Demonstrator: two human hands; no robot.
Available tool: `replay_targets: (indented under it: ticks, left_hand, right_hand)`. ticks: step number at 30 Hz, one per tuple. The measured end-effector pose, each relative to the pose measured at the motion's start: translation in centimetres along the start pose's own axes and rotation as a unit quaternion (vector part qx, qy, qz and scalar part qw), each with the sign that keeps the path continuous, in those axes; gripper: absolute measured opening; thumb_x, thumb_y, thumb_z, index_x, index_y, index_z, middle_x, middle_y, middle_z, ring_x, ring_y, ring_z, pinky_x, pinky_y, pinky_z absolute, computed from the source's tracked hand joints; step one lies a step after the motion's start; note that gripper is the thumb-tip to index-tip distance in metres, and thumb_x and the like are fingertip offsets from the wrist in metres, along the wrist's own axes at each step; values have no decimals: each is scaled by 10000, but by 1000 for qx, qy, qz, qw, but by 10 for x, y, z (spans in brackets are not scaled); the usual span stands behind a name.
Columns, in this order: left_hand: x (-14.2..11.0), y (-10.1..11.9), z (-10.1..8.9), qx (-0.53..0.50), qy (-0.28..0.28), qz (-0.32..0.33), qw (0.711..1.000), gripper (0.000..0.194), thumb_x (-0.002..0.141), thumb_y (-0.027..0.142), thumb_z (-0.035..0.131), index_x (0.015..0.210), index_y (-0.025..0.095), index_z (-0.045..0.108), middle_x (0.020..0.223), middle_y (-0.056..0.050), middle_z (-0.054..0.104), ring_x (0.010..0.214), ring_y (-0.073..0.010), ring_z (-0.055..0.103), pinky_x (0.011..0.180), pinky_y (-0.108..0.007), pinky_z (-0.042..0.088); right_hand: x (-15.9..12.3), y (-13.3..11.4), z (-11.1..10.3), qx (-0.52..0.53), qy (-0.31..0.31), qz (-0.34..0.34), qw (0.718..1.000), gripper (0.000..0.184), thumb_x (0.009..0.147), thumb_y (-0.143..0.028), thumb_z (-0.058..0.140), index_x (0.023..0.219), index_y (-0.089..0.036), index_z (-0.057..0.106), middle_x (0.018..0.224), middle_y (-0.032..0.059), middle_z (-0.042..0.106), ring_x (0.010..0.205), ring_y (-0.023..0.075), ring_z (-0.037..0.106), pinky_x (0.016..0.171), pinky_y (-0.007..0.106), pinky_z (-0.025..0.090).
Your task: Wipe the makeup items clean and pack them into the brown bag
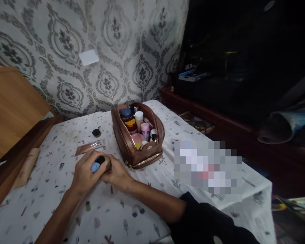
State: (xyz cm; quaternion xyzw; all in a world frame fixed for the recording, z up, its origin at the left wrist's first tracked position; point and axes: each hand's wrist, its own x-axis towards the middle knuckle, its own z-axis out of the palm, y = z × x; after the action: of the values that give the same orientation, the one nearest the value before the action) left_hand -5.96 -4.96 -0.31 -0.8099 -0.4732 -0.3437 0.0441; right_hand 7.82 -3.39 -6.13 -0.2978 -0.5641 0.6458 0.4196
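My left hand [85, 172] is closed around a small light-blue item [95, 166], perhaps a folded cloth, pressed against something dark. Against it, my right hand [118, 174] grips a small round jar [107, 163] with a brownish-olive side. Fingers hide much of both items. Just behind the hands lie a pinkish-brown tube [87, 147] and a round black lid [96, 132]. To their right stands a brown leather cosmetic bag [128, 149], unzipped, packed with several jars and bottles, including a purple bottle [145, 131] and a white-capped tube [139, 119].
A white patterned cloth [132, 217] covers the table. At the right is a blurred-out patch [208, 169] hiding some item. A tan packet [26, 168] lies near the left edge, beside a wooden panel [15, 101]. Dark red furniture [178, 105] stands beyond the right edge.
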Motion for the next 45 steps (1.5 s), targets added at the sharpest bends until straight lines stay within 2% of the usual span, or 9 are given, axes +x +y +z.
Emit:
replay_targets:
  ticks: [3,6,14,19,22,25,29,37,45]
  left_hand:
    - [-6,3,6,6,0,47,999,104,931,293,573,970,218,634,864,-30,682,795,-183,660,735,-292,508]
    - [-13,2,8,-1,2,50,999,89,941,263,571,994,208,618,870,-30,667,801,-172,653,743,-276,505]
    - [-21,8,12,12,3,-26,1000,164,984,271,449,944,199,591,850,-31,625,790,-177,619,738,-288,476]
    - [-18,13,11,-3,-12,-87,996,219,982,349,439,892,205,578,837,-24,620,768,-183,600,719,-302,459]
    - [-16,11,9,-55,-19,-119,991,306,980,447,430,873,211,592,833,-24,646,795,-193,611,753,-316,470]
    - [-16,5,8,-143,9,-160,977,457,999,547,347,884,202,624,829,-33,669,806,-198,625,759,-320,490]
    - [-19,0,11,-246,50,-199,947,530,1009,591,324,1001,188,669,974,-63,719,914,-208,666,835,-329,525]
    - [-21,3,12,-240,97,-242,935,486,989,582,398,881,187,660,880,-51,706,824,-191,649,788,-304,524]
    - [-20,1,8,-183,128,-237,946,421,976,523,424,771,204,608,735,-14,633,716,-171,598,706,-285,494]
  right_hand:
    - [1,0,-4,-58,11,-38,998,669,554,-89,726,1172,-228,513,945,-34,635,832,170,620,755,279,527]
    - [1,0,-6,-114,-18,-20,993,487,587,-137,739,1029,-212,551,889,-36,629,830,174,608,736,271,507]
    - [-10,-15,-1,-271,-12,-31,962,355,731,-182,657,1044,-188,490,893,24,621,775,188,594,705,297,463]
    - [-10,-14,-1,-305,1,-34,952,325,744,-176,635,1011,-201,452,796,-21,560,715,164,545,659,278,420]
    - [-5,-11,-1,-226,8,-13,974,338,669,-204,690,904,-217,447,698,-64,509,638,138,513,585,250,383]
    - [-2,-10,1,-31,-40,56,997,439,605,-249,748,916,-221,439,645,-85,549,564,121,526,522,225,387]
    - [-2,-14,3,157,-81,101,979,580,617,-372,827,1038,-215,461,693,-72,628,554,110,609,484,189,394]
    - [-3,-10,5,139,-124,122,975,889,677,-604,828,1340,-223,375,638,-93,604,442,91,532,396,178,343]
    - [-9,-13,10,218,-39,157,962,827,488,-511,949,1068,-222,436,696,-92,627,485,72,557,466,188,413]
